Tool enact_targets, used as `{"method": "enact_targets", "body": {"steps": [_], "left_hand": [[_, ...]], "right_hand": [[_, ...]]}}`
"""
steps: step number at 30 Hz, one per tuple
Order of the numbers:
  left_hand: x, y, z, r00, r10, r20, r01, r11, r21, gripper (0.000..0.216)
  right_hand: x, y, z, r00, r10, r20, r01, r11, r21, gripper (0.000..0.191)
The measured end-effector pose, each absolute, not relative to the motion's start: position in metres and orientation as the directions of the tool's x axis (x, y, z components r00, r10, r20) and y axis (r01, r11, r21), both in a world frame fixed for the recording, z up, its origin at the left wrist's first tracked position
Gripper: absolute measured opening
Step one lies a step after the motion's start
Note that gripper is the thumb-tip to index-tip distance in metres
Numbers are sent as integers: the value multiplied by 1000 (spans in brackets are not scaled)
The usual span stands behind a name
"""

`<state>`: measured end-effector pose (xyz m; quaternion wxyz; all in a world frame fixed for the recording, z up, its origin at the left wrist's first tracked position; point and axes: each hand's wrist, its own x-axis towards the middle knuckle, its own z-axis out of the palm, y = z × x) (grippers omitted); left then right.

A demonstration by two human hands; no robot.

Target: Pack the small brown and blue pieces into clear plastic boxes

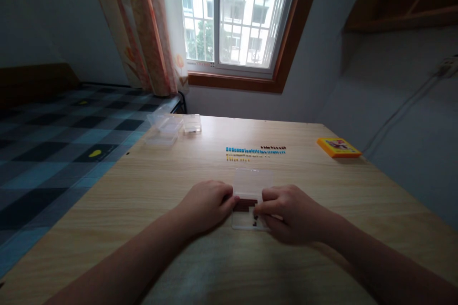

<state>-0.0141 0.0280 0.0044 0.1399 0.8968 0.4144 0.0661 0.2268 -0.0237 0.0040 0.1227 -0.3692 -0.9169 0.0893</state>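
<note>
Clear plastic forms the case [241,222] our left hand [210,203] grips; our right hand [289,212] is bunched over it, on what we cannot tell. Beyond the case, the blue row [236,150], yellow row [232,158] and dark-red row [273,147] look already set out, while inside it, nearer us than the packed brown pieces [246,204], loose dark bits [255,223] seem unplaced.

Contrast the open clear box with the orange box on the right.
The clear box is see-through; the orange box is opaque. The left hand and right hand are at the clear box; neither touches the orange box. Both rest on the table.
</note>
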Motion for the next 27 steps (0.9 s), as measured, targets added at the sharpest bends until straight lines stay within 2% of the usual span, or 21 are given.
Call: {"method": "enact_targets", "body": {"steps": [6, 10, 19, 27], "left_hand": [[-14, 28, 5, 645, 764, -2, 729, -615, 302, 35], [-14, 27, 8, 650, 760, -15, 725, -613, 315, 35], [-13, 26, 11, 648, 761, -30, 729, -609, 311, 32], [-13, 26, 9, 652, 757, -27, 727, -615, 305, 34]], "right_hand": [[233, -22, 4, -718, 680, 152, 618, 722, -312, 24], [243, -18, 9, -669, 721, 180, 646, 684, -339, 25], [240, -17, 9, -627, 766, 144, 728, 642, -243, 25], [233, -20, 10, -618, 777, 124, 746, 628, -220, 23]]}}
